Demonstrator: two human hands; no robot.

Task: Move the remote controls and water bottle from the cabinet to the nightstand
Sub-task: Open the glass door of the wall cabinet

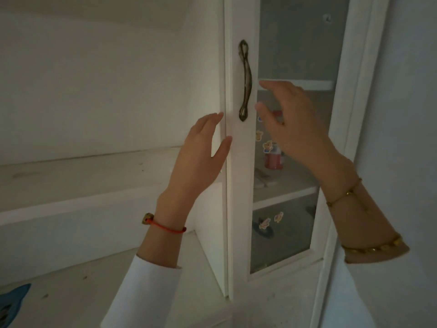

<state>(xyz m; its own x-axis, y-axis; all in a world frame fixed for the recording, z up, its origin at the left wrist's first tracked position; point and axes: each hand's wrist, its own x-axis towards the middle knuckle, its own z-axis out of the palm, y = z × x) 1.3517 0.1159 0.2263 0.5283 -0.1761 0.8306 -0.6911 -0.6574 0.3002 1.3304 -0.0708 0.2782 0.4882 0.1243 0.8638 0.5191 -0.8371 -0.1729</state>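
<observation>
A white cabinet door (240, 209) with a frosted glass pane and a bronze handle (245, 79) stands shut in front of me. Behind the glass, on the middle shelf, a red and white bottle (274, 157) shows dimly, with flat pale objects (263, 178) lying beside it that may be remote controls. My left hand (201, 157) is open, its fingertips at the door's left edge. My right hand (290, 121) is open in front of the glass, just right of the handle, holding nothing.
Cartoon stickers (268, 145) dot the glass. Open white shelves (82, 176) run to the left of the cabinet. A blue object (11, 301) lies at the lower left corner. A white wall (406, 114) closes the right side.
</observation>
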